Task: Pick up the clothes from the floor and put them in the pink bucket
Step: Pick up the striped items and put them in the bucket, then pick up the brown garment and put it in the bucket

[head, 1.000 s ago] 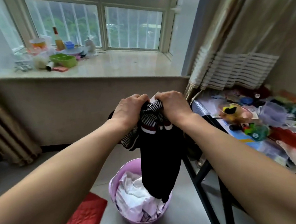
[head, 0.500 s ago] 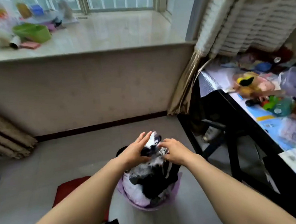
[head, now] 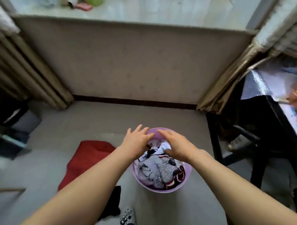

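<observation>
Two garments lie on the near floor, a black cloth [head: 113,202] and, farther left, a red cloth [head: 87,160], while past them the left hand [head: 137,143] and right hand [head: 176,143] spread open-fingered, empty, over the clothes-filled bucket [head: 187,176].

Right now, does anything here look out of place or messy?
Yes. A red cloth lies crumpled on the floor left of the pink bucket, and a black garment lies nearer the person. Both are clothes outside the bucket.
</observation>
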